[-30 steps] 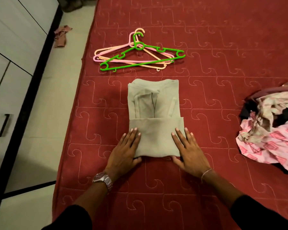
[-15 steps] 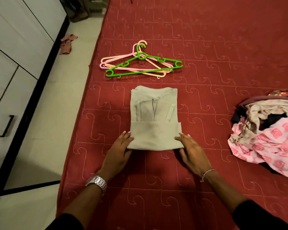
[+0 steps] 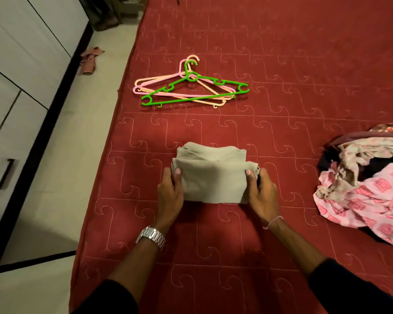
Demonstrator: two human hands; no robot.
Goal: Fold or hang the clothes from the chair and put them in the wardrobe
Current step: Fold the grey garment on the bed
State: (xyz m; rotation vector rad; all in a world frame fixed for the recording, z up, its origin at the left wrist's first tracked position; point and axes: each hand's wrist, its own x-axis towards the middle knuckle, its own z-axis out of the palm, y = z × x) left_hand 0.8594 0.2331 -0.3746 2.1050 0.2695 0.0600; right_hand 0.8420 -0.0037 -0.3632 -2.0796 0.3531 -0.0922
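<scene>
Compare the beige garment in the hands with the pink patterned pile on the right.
The beige garment is plain and folded into a neat block; the pink patterned pile is printed and crumpled loose. The left hand and right hand grip the garment's sides; nothing touches the pile. Both are on the red bedspread.

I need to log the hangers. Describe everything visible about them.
The hangers lie flat in a loose overlapping pile on the red bed cover, beyond the folded cloth. They look like thin plastic: a green one on top, pink and peach ones beneath, hooks pointing away from the person. Nothing else touches them.
</scene>
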